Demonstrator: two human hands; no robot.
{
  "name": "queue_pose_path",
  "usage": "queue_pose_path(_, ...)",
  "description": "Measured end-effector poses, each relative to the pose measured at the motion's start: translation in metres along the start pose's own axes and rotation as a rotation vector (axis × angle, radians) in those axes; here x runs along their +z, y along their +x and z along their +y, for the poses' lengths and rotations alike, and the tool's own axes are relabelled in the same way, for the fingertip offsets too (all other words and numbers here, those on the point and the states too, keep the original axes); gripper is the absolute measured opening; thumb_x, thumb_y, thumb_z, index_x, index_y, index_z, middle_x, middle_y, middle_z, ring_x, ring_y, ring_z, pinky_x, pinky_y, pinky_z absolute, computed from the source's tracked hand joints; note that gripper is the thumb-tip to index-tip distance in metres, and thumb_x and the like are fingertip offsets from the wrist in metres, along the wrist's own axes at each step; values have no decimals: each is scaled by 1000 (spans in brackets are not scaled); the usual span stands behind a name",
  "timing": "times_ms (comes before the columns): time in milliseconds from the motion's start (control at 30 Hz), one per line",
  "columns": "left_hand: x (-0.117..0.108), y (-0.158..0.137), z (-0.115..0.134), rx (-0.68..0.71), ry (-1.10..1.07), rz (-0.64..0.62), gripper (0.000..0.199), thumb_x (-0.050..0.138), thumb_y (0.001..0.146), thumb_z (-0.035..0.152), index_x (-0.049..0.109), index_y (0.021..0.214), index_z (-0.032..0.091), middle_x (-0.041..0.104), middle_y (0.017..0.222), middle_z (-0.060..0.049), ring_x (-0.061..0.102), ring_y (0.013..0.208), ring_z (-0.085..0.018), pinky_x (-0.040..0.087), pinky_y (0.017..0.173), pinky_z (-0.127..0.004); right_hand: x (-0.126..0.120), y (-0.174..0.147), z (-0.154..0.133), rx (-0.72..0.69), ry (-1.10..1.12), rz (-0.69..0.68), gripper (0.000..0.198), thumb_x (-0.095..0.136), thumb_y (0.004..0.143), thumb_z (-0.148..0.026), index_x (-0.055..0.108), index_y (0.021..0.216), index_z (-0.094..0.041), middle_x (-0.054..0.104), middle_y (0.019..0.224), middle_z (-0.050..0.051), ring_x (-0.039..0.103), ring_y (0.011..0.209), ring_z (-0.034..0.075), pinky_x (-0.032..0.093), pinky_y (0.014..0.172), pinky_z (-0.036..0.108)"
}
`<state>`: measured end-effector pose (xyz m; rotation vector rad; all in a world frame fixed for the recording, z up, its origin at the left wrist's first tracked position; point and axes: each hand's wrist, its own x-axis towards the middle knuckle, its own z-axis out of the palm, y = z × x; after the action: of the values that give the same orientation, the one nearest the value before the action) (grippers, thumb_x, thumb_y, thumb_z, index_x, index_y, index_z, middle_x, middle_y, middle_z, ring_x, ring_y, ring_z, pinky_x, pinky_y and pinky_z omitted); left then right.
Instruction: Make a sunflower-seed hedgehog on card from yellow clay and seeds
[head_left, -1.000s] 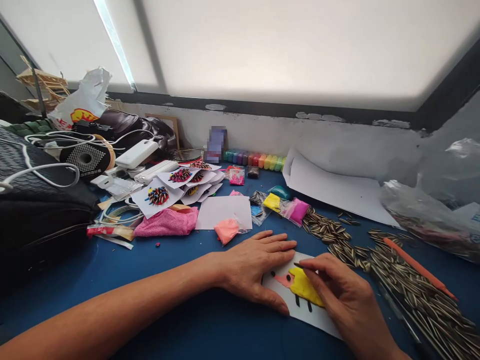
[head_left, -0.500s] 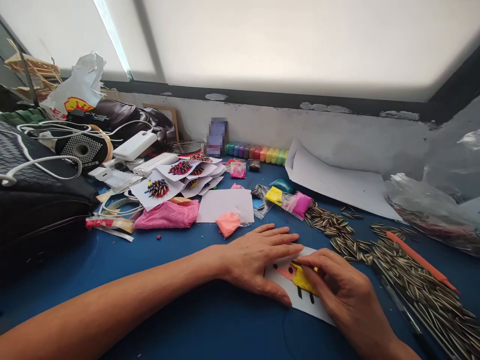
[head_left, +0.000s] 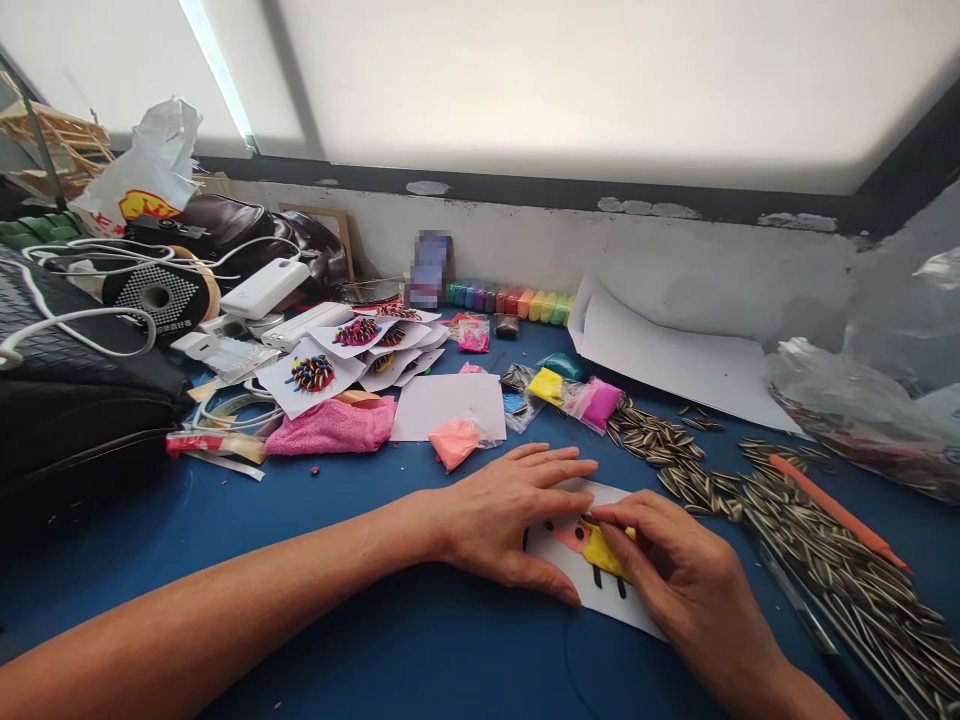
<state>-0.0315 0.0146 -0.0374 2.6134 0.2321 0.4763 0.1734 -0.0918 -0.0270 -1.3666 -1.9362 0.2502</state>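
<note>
My left hand (head_left: 517,515) lies flat with its fingers spread over the left part of a white paper card (head_left: 611,607). On the card is a flat shape of yellow clay (head_left: 600,550) and pink clay (head_left: 568,535), with black dots and short black strokes below it. My right hand (head_left: 682,565) pinches thumb and forefinger at the upper edge of the yellow clay. A sunflower seed (head_left: 589,518) shows as a small dark tip at the fingertips, mostly hidden. The right hand also covers the right end of the card.
A pile of sunflower seeds (head_left: 847,570) lies to the right, with an orange clay tool (head_left: 836,510) on it. Bags of yellow clay (head_left: 546,386) and orange clay (head_left: 454,443) lie ahead. Finished seed cards (head_left: 311,375), a pink cloth (head_left: 330,425) and a black bag (head_left: 82,400) are left.
The view has shifted slightly. Both hands keep nearly the same place on the card, the right fingertips still at the upper edge of the yellow clay.
</note>
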Motion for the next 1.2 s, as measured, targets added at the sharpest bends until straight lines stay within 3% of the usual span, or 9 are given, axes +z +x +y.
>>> queue_pose_path(467, -5, 0, 5, 50, 26, 8, 65, 62, 91, 59, 54, 140, 16, 41, 155, -14, 30, 149, -28, 14, 124, -47, 0, 2, -3, -18, -9, -22, 14, 56, 96, -19, 69, 97, -23, 67, 82, 1, 67, 72, 13, 54, 59, 21)
queue_pose_path(800, -2, -1, 4, 57, 41, 8, 66, 65, 89, 56, 51, 143, 19, 39, 157, -11, 27, 150, -29, 9, 125, -47, 0, 2, -4, -51, -49, -24, 16, 55, 96, -19, 70, 97, -24, 68, 82, 2, 67, 74, 15, 57, 64, 25)
queue_pose_path(1200, -4, -1, 6, 58, 76, -13, 61, 63, 91, 54, 54, 139, 18, 38, 158, -13, 27, 150, -29, 13, 123, -49, 1, 4, -5, -126, -128, -7, 17, 53, 97, -17, 69, 94, -24, 66, 79, 2, 65, 73, 15, 56, 64, 25)
